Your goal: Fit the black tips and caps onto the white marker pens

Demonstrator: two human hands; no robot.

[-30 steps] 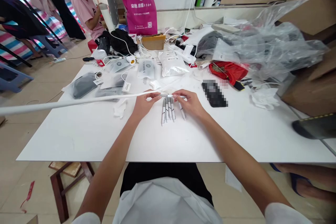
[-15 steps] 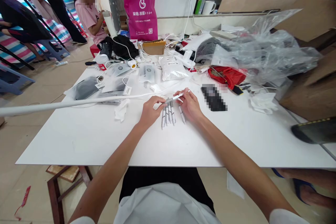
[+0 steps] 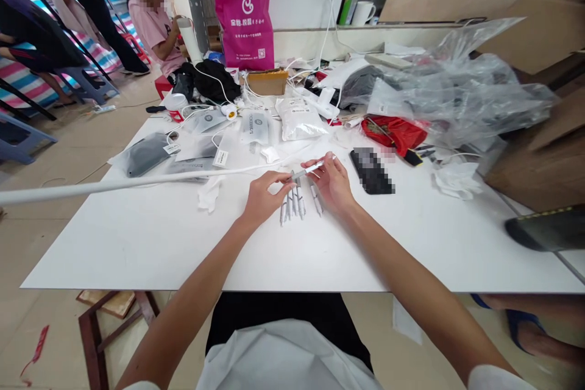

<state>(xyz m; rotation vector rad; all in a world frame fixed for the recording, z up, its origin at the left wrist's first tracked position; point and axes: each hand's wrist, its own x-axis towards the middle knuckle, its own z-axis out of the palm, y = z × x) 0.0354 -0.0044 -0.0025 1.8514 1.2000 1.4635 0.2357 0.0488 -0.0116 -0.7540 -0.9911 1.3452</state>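
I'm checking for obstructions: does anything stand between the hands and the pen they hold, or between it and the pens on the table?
Nothing visible does. The left hand and right hand hold the pen directly. The other pens lie on the table, lower in view; apart from the hands, nothing shows between.

Cannot see the whole slim white-and-grey pen above the white flat table, partly hidden by the bare left hand and bare right hand. Cannot make out the black rectangular phone on the table's right half, blurred into squares. Cannot read the tiny print on the white rectangular label on the table's left half. Cannot follow the thick white cable left of the table, cut off there.
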